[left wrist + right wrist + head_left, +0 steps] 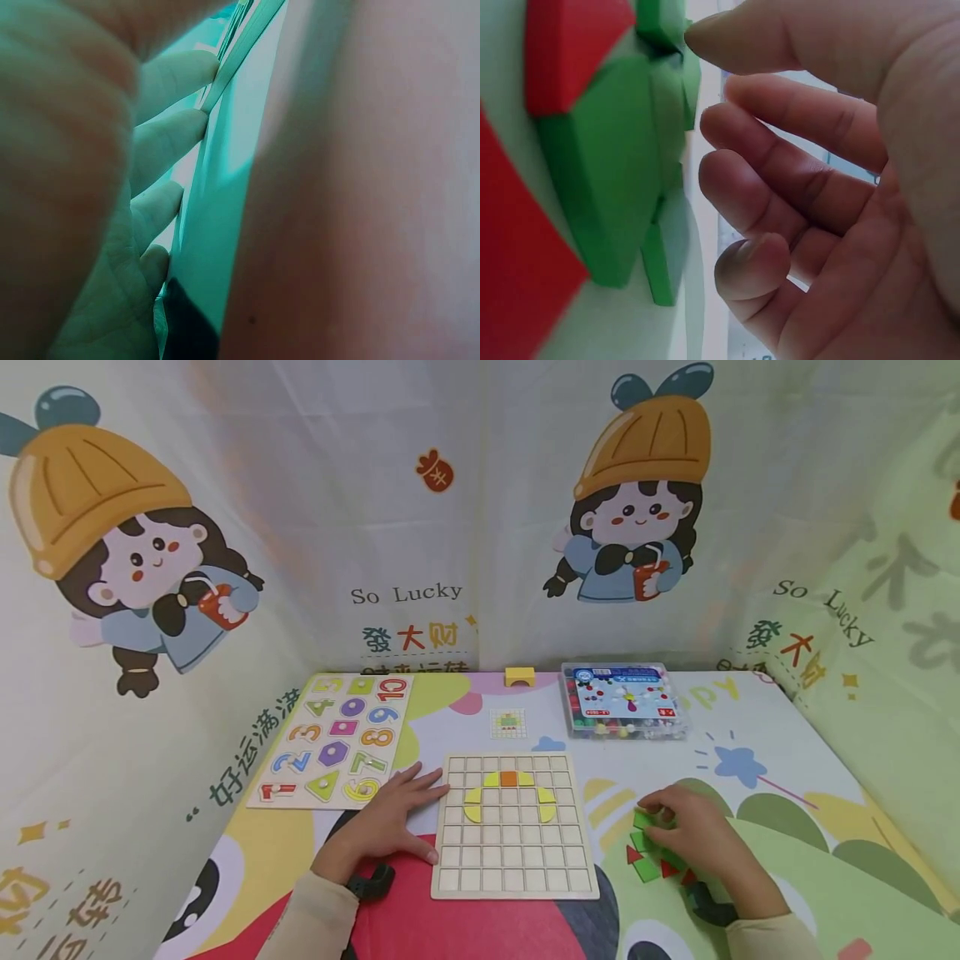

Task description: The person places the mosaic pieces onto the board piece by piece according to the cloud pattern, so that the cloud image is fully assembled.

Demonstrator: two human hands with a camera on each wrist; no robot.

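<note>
A wooden grid board [510, 882] lies flat in the middle of the head view. Near its top sit an orange square [509, 779] and several yellow rounded pieces [547, 813] in an arch. My left hand [390, 822] has its fingers spread, with fingertips and thumb along the board's left edge. To the board's right, my right hand [693, 831] hovers over a loose group of green tiles [646, 870] and red triangles [633, 854]. In the right wrist view, its thumb [739, 37] is near a green tile, the fingers are loosely bent, and nothing is seen between them.
A number puzzle board [303, 754] lies at the left. Behind the grid board are a small pattern card [509, 724] and a yellow arch block [520, 677]. A clear plastic box [622, 702] of colored parts stands at the back right. A printed curtain [487, 527] closes the back.
</note>
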